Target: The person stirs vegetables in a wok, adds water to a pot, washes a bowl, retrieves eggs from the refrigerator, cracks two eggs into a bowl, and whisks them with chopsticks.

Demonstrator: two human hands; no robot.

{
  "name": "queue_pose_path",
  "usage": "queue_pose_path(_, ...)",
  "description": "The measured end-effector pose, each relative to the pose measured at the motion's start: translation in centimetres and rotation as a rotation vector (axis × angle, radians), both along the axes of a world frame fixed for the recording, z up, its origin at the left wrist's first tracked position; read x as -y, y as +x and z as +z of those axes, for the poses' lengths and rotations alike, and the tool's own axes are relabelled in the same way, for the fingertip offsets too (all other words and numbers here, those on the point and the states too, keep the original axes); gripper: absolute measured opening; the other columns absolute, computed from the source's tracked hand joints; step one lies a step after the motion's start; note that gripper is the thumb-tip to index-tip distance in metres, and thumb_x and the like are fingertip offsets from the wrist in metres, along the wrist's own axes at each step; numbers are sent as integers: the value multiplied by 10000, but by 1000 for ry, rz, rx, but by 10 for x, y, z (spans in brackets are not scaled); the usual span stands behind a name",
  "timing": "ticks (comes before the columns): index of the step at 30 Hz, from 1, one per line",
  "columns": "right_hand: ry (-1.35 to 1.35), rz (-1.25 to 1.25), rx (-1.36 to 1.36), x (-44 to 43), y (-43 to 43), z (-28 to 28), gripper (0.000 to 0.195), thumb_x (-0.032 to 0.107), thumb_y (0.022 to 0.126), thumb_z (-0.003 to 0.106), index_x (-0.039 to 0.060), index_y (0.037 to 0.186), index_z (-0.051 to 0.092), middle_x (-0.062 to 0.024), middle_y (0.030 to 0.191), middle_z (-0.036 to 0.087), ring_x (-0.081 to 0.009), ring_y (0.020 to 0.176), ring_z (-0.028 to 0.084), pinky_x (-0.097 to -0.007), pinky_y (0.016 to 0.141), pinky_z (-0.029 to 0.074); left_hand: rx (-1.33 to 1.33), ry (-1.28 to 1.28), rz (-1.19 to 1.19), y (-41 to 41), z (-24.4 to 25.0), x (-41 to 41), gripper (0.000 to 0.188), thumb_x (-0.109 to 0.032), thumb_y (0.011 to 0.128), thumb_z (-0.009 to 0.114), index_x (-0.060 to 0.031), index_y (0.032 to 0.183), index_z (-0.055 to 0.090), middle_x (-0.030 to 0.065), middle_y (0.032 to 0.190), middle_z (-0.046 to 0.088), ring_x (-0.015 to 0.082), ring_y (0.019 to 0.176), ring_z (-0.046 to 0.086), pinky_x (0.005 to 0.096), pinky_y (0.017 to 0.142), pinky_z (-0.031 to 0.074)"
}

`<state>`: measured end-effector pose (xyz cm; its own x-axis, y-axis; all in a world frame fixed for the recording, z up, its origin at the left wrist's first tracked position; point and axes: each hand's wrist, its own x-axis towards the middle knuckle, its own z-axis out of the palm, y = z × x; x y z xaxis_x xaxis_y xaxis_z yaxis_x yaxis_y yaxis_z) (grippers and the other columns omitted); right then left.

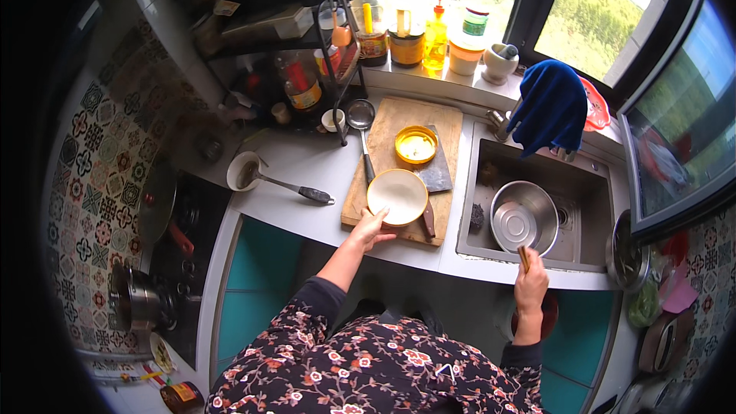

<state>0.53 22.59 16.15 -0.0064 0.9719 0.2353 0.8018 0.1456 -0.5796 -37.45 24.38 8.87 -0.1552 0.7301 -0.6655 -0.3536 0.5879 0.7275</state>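
Observation:
My left hand [368, 233] grips the near edge of a white bowl with a yellow rim [398, 197], held over the near part of a wooden cutting board [388, 118]. Behind the bowl an amber dish [416, 144] rests on the dark blade of a cleaver [437, 175]; the cleaver's brown handle points towards me. A ladle [360, 115] lies along the board's left side, its handle end beside the bowl. My right hand [530, 276] is closed around brown sticks, perhaps chopsticks [524, 259], just in front of the sink. A steel basin [523, 215] stands in the sink.
The sink [586, 195] has a blue cloth [549, 103] hanging over its faucet. Left on the counter, a white bowl [238, 171] holds a black-handled utensil [313, 194]. A black rack [339, 98] stands behind. Bottles [435, 40] line the sill; an open window [678, 115] juts in at right.

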Motion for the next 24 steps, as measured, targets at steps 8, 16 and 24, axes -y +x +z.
queue_pose_path(8, -574, 16, -622, 54, -68, -18, 442, 259, 870, 668, 61, 1247, 553, -78, 948, 639, -162, 705, 624, -307, 671, 531, 204, 46, 19, -1, 12, 38, 398, -105, 937, 435, 5, 1318, 401, 177, 1211, 559, 290, 1063, 607, 452, 879, 538)
queue_pose_path(16, -551, 157, -1291, -25, -133, 14, 884, 307, 774, 740, 31, 1449, 240, -118, 1339, 432, -192, 1215, 449, -305, 990, 402, 232, 233, -444, 31, 74, 0, 562, -110, 936, 494, -82, 1446, 260, 113, 1320, 468, 224, 1128, 542, 394, 852, 545)
queue_pose_path(24, -130, -124, -962, -81, -128, 44, 733, 89, 713, 649, 33, 1387, 366, -144, 1346, 440, -254, 1224, 455, -352, 1049, 349, 603, 129, -576, 72, 29, -103, 619, -521, 962, 407, -139, 1435, 289, 119, 1293, 506, 213, 1149, 537, 387, 966, 463)
